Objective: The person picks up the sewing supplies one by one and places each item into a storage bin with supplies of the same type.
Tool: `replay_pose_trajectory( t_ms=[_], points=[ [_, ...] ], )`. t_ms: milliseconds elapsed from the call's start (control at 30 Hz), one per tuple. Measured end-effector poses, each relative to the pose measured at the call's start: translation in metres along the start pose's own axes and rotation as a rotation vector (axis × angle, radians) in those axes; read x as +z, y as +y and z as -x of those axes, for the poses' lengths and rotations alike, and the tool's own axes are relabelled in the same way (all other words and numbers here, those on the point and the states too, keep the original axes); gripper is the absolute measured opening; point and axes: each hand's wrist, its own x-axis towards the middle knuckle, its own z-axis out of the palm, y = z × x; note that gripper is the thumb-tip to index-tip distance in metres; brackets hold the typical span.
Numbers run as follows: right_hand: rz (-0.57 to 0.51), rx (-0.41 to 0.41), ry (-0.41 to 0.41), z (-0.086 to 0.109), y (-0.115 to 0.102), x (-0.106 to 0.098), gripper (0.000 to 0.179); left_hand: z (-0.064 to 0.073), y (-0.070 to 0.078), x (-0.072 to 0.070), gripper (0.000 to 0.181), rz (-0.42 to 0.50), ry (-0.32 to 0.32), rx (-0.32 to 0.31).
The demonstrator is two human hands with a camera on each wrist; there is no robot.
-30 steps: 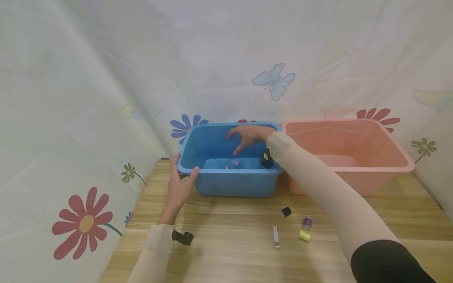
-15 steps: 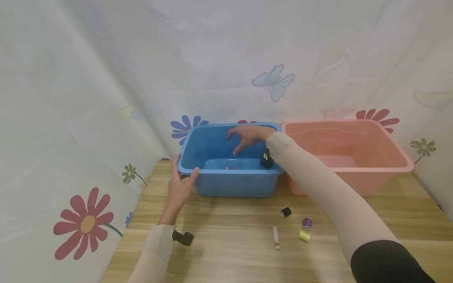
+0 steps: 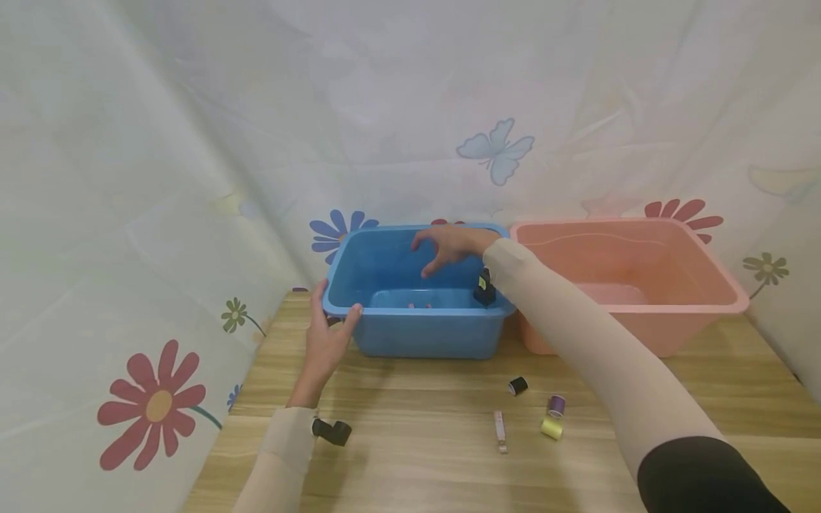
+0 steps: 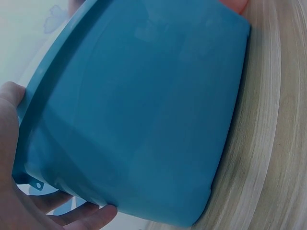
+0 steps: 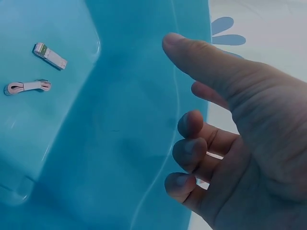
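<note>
My left hand (image 3: 326, 349) grips the left end of the blue basin (image 3: 423, 335), thumb over the front rim and fingers around the side. In the left wrist view, the fingertips (image 4: 103, 215) press on the basin's outer wall. Over the basin's inside hangs my right hand (image 3: 452, 246), thumb apart from loosely bent fingers, holding nothing. Two folded soft tape measures, one pale banded tape measure (image 5: 50, 56) and one pinkish tape measure (image 5: 29, 86), lie apart on the basin's floor. The basin's front wall partly hides them in the head view.
A pink basin (image 3: 641, 309) stands against the blue one's right side. On the wooden table (image 3: 410, 456) lie another folded tape measure (image 3: 500, 432), a black thread spool (image 3: 517, 385), a purple spool (image 3: 556, 405) and a yellow spool (image 3: 551, 428). A printed cloth (image 3: 398, 107) hangs behind.
One small pinkish tape measure inside the blue basin has moved down towards the front wall and come to rest. Both hands have stayed almost still.
</note>
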Motion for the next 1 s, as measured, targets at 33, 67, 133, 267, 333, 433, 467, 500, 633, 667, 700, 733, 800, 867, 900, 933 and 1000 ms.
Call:
replay_pose_trajectory(
  t_ms=[33, 67, 133, 267, 333, 433, 467, 500, 633, 667, 700, 733, 800, 867, 900, 933, 1000],
  points=[
    [0.0, 0.002, 0.006, 0.001, 0.0, -0.001, 0.063, 0.0, 0.0, 0.0, 0.084, 0.001, 0.002, 0.0],
    [-0.001, 0.0, 0.014, 0.001, 0.0, -0.002, 0.062, 0.0, 0.0, 0.0, 0.084, 0.001, 0.001, 0.002],
    [0.003, -0.013, 0.03, 0.003, -0.001, -0.003, 0.062, 0.0, 0.0, -0.001, 0.084, 0.004, 0.002, 0.001],
    [0.004, -0.024, 0.058, 0.006, -0.002, -0.006, 0.06, 0.001, 0.0, -0.001, 0.084, 0.014, -0.004, 0.005],
    [-0.001, -0.021, 0.068, 0.007, -0.002, -0.007, 0.06, 0.001, 0.001, 0.0, 0.083, 0.012, -0.001, 0.008],
    [-0.006, -0.016, 0.09, 0.011, -0.003, -0.009, 0.059, 0.003, 0.006, 0.0, 0.083, 0.017, -0.007, 0.016],
    [-0.003, -0.019, 0.097, 0.012, -0.003, -0.009, 0.059, 0.005, 0.012, -0.001, 0.083, 0.018, -0.012, 0.014],
    [-0.004, -0.018, 0.106, 0.013, -0.004, -0.01, 0.06, 0.007, 0.018, -0.002, 0.083, 0.023, -0.018, 0.014],
    [0.006, -0.02, 0.134, 0.021, -0.007, -0.014, 0.061, 0.015, 0.041, -0.006, 0.081, 0.032, -0.029, 0.008],
    [0.007, -0.02, 0.14, 0.023, -0.008, -0.015, 0.062, 0.016, 0.041, -0.006, 0.081, 0.032, -0.027, 0.009],
    [0.004, -0.021, 0.146, 0.026, -0.01, -0.016, 0.062, 0.015, 0.04, -0.006, 0.081, 0.031, -0.024, 0.01],
    [0.002, -0.025, 0.15, 0.027, -0.01, -0.017, 0.062, 0.015, 0.04, -0.006, 0.081, 0.03, -0.024, 0.01],
    [-0.002, -0.038, 0.16, 0.03, -0.012, -0.019, 0.062, 0.015, 0.039, -0.006, 0.081, 0.029, -0.023, 0.01],
    [0.005, -0.051, 0.169, 0.032, -0.013, -0.019, 0.062, 0.015, 0.039, -0.006, 0.081, 0.025, -0.024, 0.01],
    [0.013, -0.061, 0.172, 0.033, -0.013, -0.02, 0.061, 0.015, 0.038, -0.006, 0.081, 0.024, -0.023, 0.011],
    [0.017, -0.067, 0.176, 0.034, -0.013, -0.02, 0.062, 0.015, 0.038, -0.006, 0.082, 0.024, -0.023, 0.013],
    [0.029, -0.079, 0.184, 0.035, -0.013, -0.021, 0.062, 0.015, 0.038, -0.006, 0.082, 0.026, -0.02, 0.013]
  ],
)
